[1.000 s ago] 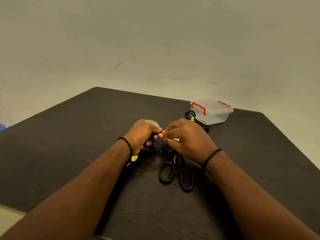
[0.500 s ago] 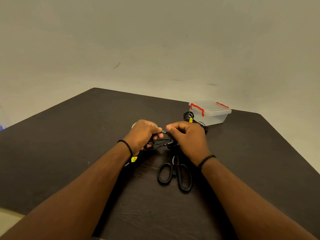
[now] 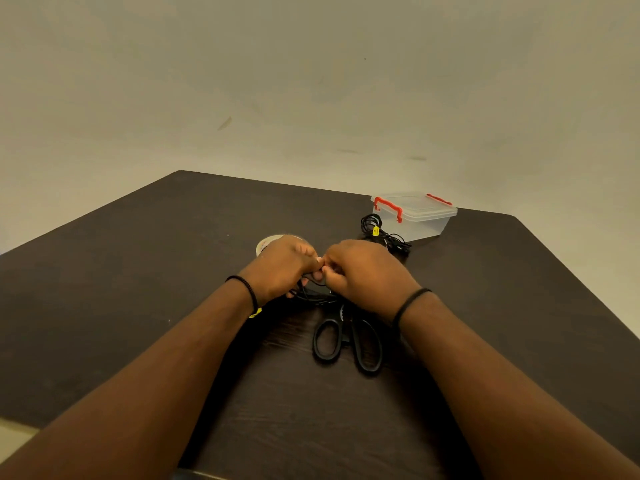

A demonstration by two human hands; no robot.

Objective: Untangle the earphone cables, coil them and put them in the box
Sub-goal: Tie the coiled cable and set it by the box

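My left hand (image 3: 282,265) and my right hand (image 3: 367,273) meet at the fingertips over the middle of the dark table (image 3: 121,289), both pinching a black earphone cable (image 3: 313,295) whose loops hang below the fingers. Most of that cable is hidden by the hands; a yellow tag (image 3: 255,312) shows under my left wrist. A second black earphone bundle (image 3: 384,233) with a yellow tag lies beyond my right hand, touching the front of the clear plastic box (image 3: 420,216). The box has red latches and its lid is on.
Black-handled scissors (image 3: 346,337) lie on the table just below my hands, handles toward me. A roll of clear tape (image 3: 268,242) peeks out behind my left hand. A plain wall stands past the table's far edge.
Both hands have closed together, fingertips now touching, and the cable strands stretched between them half a second ago are drawn in under the fingers.
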